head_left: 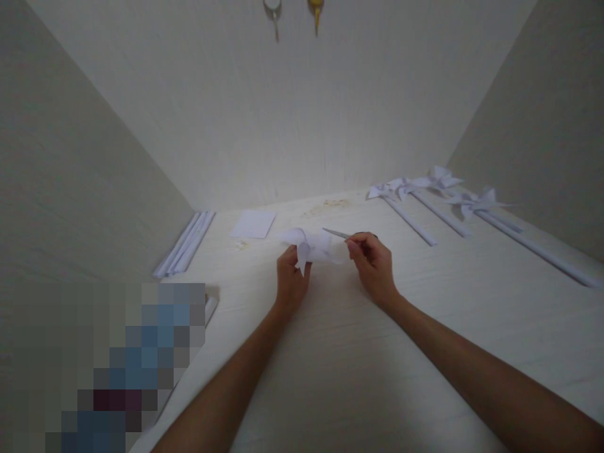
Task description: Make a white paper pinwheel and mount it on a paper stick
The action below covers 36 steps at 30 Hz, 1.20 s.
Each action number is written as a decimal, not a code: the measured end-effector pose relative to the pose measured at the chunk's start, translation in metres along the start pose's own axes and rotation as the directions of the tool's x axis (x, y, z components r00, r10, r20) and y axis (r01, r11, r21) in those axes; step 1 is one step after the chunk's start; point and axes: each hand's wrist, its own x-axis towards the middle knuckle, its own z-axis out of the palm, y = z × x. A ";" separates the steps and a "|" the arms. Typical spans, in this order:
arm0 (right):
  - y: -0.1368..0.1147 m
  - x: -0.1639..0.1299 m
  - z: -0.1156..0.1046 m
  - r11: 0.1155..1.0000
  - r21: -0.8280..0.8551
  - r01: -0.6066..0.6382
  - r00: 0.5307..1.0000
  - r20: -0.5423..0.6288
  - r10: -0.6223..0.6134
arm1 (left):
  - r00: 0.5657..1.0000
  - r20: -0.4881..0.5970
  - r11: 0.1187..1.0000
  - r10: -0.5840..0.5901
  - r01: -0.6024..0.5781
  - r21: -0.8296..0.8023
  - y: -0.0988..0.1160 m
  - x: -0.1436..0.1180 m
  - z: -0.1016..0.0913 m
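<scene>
Both hands work at centre of the counter (330, 352), close together. Left hand (290, 280) is pinched on the folded white paper piece (314, 246), thumb and fingers closed on its lower point. Right hand (372, 264) is closed around a thin metal tool (336, 233), likely a pin or small scissors, too blurred to say.

Key relation: the paper sits between the hands, just at 12 o'clock of the left hand and at 9–10 o'clock of the right. Tool's long axis runs roughly 10 to 4 o'clock, tip pointing toward 10, lying just over the paper's upper right edge; contact can't be confirmed. Left hand is the nearer one, already on the paper.

Around: a flat square paper sheet (253, 224) at 11 o'clock of the left hand, near. Bundle of white rolled sticks (185, 243) at 10 o'clock by the left wall. Finished paper pinwheels (427, 189) on sticks at 2 o'clock, well apart. Two hanging items (295, 12) on the back wall at 12.
</scene>
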 end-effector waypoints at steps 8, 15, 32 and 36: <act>0.002 0.004 0.001 0.996 0.027 -0.080 0.996 0.038 0.079 | 0.961 -0.061 0.944 -0.271 0.253 -0.213 -0.005 -0.001 0.005; 0.005 0.006 0.001 0.990 0.046 -0.130 0.989 0.075 0.127 | 0.947 -0.048 0.937 -0.317 0.305 -0.171 -0.008 0.001 0.004; -0.013 -0.007 -0.004 0.890 -0.195 0.413 0.896 0.262 -0.359 | 1.000 -0.001 1.000 0.001 -0.001 -0.010 0.002 -0.001 0.002; -0.011 -0.006 -0.002 0.870 -0.213 0.444 0.876 0.306 -0.373 | 0.999 0.010 0.999 0.039 -0.039 -0.003 0.002 -0.001 0.002</act>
